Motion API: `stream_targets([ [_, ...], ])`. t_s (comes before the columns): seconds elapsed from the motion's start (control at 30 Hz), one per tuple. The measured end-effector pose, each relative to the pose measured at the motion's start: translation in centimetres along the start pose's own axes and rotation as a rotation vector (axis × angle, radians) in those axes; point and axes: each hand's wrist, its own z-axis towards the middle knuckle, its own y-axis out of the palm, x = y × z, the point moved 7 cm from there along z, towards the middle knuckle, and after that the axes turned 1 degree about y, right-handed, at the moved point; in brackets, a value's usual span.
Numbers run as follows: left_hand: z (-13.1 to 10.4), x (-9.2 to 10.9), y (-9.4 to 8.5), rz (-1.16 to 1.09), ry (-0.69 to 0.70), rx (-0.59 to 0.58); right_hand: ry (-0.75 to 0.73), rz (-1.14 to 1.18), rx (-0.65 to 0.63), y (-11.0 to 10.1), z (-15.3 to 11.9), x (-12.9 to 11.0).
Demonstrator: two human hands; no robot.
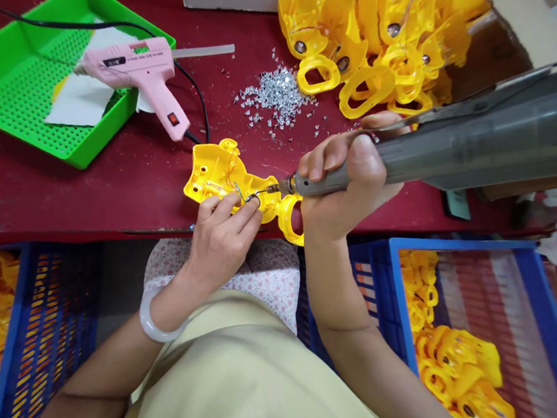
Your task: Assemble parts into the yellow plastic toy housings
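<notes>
A yellow plastic shell [213,166] with thin wires and a round metal part [252,200] lies open at the table's front edge. My left hand [226,238] holds it down, fingertips on the wires and the round part. My right hand [349,167] is wrapped round a grey power screwdriver [481,135], which lies nearly level and points left. Its tip reaches into the shell beside the round part. The ring-shaped end [290,221] of the shell is partly hidden behind my right hand.
Small silvery screws [279,98] are heaped on the red table [119,180]. A pink glue gun [150,76] rests on a green tray [75,148]. More yellow shells [402,14] are piled at the back right. Blue crates [468,244] flank my lap.
</notes>
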Motion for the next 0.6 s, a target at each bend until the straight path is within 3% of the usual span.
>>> stream_targets([
  [0.23,-0.1,-0.3,0.0,0.013,0.036,0.041,-0.018,0.266,0.009,0.6,0.4,-0.7],
  [0.43,0.1,-0.5,0.0,-0.022,0.002,0.024,-0.062,0.203,-0.039,1.4,0.9,0.1],
  [0.6,0.4,-0.1,0.0,0.051,0.028,0.025,-0.027,0.179,0.007,0.6,0.8,-0.1],
])
